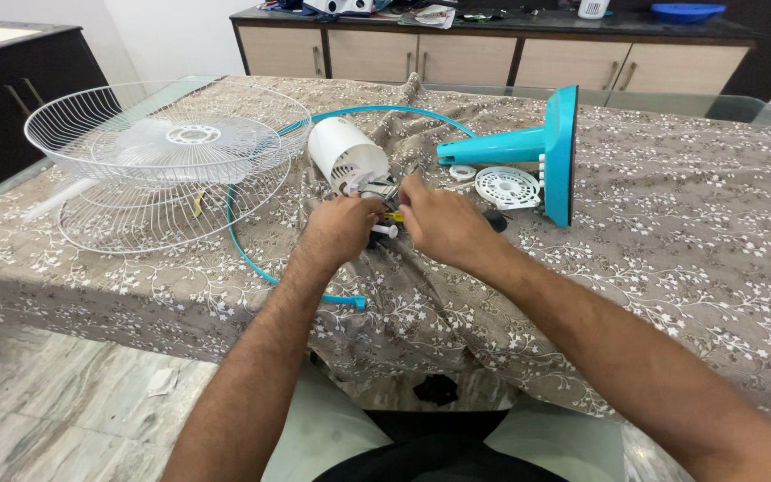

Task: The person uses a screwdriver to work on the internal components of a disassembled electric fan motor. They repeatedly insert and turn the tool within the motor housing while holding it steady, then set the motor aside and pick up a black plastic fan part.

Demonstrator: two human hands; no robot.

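Worktop [671,268] is carrying stacked white fan guards [158,161] and a tipped teal stand [537,147], lying aside for access. Both hands, left hand [343,230] and right hand [439,223], are closing around the white motor housing [345,156]'s rear at centre, steadying small parts; exact grip unclear.

Seen from head height at the near edge of the cloth-covered table [671,268], looking down and forward across it toward the far edge and the cabinets [493,58] beyond, close over both forearms.
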